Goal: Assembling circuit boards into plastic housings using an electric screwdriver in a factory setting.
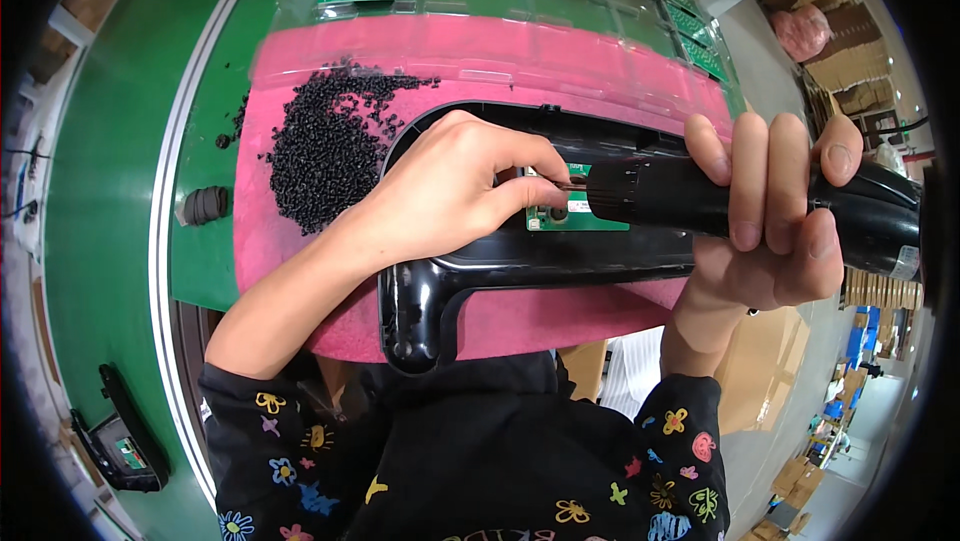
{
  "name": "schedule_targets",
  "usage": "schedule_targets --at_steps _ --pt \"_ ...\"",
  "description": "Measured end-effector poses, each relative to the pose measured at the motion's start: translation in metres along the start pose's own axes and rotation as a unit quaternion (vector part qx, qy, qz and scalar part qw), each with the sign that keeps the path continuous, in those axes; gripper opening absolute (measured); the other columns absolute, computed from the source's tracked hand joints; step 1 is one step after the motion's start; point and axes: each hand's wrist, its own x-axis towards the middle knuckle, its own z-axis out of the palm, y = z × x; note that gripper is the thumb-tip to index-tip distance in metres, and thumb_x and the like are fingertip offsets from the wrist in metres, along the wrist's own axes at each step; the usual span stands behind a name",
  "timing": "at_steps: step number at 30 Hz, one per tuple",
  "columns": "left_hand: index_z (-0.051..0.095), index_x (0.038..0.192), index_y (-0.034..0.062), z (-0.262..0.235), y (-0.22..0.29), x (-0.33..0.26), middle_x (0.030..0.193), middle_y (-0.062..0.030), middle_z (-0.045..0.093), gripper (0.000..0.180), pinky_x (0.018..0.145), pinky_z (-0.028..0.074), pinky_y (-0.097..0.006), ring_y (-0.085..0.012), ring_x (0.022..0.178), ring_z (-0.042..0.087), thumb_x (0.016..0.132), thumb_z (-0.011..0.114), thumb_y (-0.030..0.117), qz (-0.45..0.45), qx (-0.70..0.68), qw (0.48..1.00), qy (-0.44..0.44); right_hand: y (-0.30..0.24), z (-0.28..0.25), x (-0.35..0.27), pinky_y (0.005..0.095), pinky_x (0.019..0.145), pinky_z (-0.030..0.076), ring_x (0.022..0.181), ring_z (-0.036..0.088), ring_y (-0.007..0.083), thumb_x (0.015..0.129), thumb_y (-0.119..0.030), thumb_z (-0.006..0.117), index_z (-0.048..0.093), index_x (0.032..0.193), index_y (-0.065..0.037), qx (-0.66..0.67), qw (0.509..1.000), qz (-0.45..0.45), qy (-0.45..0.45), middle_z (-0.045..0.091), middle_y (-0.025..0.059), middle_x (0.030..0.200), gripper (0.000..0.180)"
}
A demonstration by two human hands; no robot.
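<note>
My right hand (770, 201) is wrapped round a black electric screwdriver (655, 191), held nearly level and pointing left. At its nose, the thumb and forefinger of my left hand (455, 186) pinch together on the tip of the thin metal screwdriver bit (577, 184). Anything small between those fingertips is hidden. Below them a green circuit board (590, 223) sits inside a long black plastic housing (560, 266), which lies on the pink mat (520, 326). My left wrist crosses the housing's left end, and my right hand and the screwdriver cover its right part.
A heap of small black pieces, seemingly screws (325, 156), spreads beside my left forearm. Clear plastic trays (480, 1) with green circuit boards stand at the back. A dark roll (205, 205) lies on the green table (110, 191); another black housing (120, 436) is at lower left.
</note>
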Motion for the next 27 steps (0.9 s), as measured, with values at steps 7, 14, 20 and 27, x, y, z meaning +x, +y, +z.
schedule_targets --at_steps 7,14,20,27 --pt "0.068 0.089 0.0003 0.004 0.009 -0.001 0.078 -0.0125 0.067 0.017 0.062 0.051 -0.036 -0.027 0.068 0.066 0.085 0.071 0.016 -0.038 0.208 0.977 -0.018 0.014 -0.009 -0.001 0.0313 0.071 0.045 0.056 0.047 0.0115 0.086 -0.011 0.063 0.047 0.116 -0.01 -0.08 0.995 0.007 0.058 0.048 0.0 0.068 0.034" --pt "0.065 0.09 0.0001 0.005 0.01 -0.004 0.091 -0.0121 0.066 0.017 0.07 0.052 -0.045 -0.0361 0.084 0.065 0.087 0.067 0.016 -0.068 0.27 0.96 -0.038 0.032 -0.023 -0.006 0.0328 0.067 0.049 0.057 0.05 0.0133 0.085 -0.002 0.064 0.047 0.111 -0.004 -0.117 0.99 0.037 0.062 0.055 0.0048 0.073 0.031" --pt "0.063 0.093 0.0003 0.005 0.009 -0.008 0.093 -0.0124 0.062 0.016 0.07 0.051 -0.046 -0.0362 0.087 0.064 0.088 0.065 0.016 -0.077 0.273 0.957 -0.056 0.035 -0.019 -0.004 0.0316 0.063 0.046 0.057 0.05 0.0135 0.086 0.0 0.063 0.047 0.111 -0.003 -0.112 0.992 0.042 0.051 0.054 0.0053 0.073 0.03" --pt "0.064 0.091 0.0005 0.009 0.005 -0.011 0.094 -0.0111 0.06 0.015 0.069 0.053 -0.043 -0.0329 0.087 0.065 0.09 0.064 0.015 -0.044 0.275 0.959 -0.048 0.038 -0.018 -0.003 0.0301 0.06 0.045 0.058 0.05 0.0138 0.085 0.0 0.063 0.048 0.107 -0.004 -0.108 0.992 0.047 0.036 0.054 0.0058 0.072 0.026"
